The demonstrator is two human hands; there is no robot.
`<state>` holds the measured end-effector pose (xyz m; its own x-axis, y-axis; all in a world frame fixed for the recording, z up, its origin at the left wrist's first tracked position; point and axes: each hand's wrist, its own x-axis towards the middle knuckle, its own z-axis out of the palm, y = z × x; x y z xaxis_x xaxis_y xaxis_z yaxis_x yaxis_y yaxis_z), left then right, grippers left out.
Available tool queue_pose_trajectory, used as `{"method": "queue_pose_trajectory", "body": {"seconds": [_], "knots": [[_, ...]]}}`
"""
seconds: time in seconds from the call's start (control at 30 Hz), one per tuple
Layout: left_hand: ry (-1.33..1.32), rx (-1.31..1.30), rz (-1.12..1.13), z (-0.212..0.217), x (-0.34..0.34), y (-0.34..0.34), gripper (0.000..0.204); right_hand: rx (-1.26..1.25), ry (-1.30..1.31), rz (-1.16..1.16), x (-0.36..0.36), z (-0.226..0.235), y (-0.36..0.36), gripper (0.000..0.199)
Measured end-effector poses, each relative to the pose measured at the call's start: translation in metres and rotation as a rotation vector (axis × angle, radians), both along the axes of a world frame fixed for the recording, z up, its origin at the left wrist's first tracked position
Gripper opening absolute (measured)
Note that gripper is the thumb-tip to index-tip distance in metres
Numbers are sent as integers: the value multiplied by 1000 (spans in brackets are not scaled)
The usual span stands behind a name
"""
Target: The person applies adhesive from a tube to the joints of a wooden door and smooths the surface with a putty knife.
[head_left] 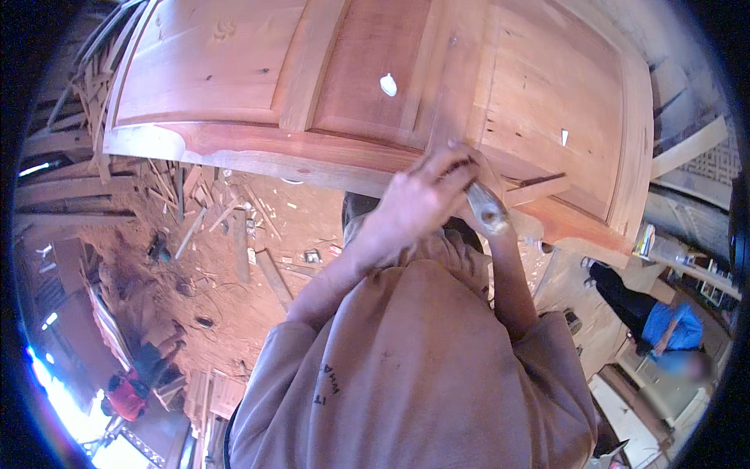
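In front of my chest both hands come together at the near edge of a panelled wooden door (pixel 380 47). My left hand (pixel 422 191) is closed, its fingers curled over near the upper part of a grey tool handle (pixel 489 211); what they grip is hidden. The handle has a rounded end with a dark spot and points back toward me. My right hand (pixel 502 228) lies behind this handle and seems wrapped round it, its fingers mostly covered. The tool's far end is blurred against the wood.
White scraps (pixel 388 84) lie on the door. Offcuts (pixel 242 246) and sawdust litter the ground at left, with stacked planks (pixel 74 180) beyond. A person in blue (pixel 673 328) is at right, another in red (pixel 127 395) at lower left. A shelf (pixel 687 262) stands at far right.
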<state>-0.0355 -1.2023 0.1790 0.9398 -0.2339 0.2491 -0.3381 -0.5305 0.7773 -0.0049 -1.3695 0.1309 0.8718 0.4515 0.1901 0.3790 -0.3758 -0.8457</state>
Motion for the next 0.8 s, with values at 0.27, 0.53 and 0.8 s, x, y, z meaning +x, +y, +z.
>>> {"method": "queue_pose_trajectory", "body": {"seconds": [0.27,0.53,0.8], "knots": [[6,-224,78,-22,-45,11,47,-7,273,-121,25,-38,-12,28],[246,-470,1017,-152,-127,87,12,-173,242,37,67,-67,11,21],[441,-190,1229,-242,-196,110,20,-271,185,92,67,-62,19,18]]}}
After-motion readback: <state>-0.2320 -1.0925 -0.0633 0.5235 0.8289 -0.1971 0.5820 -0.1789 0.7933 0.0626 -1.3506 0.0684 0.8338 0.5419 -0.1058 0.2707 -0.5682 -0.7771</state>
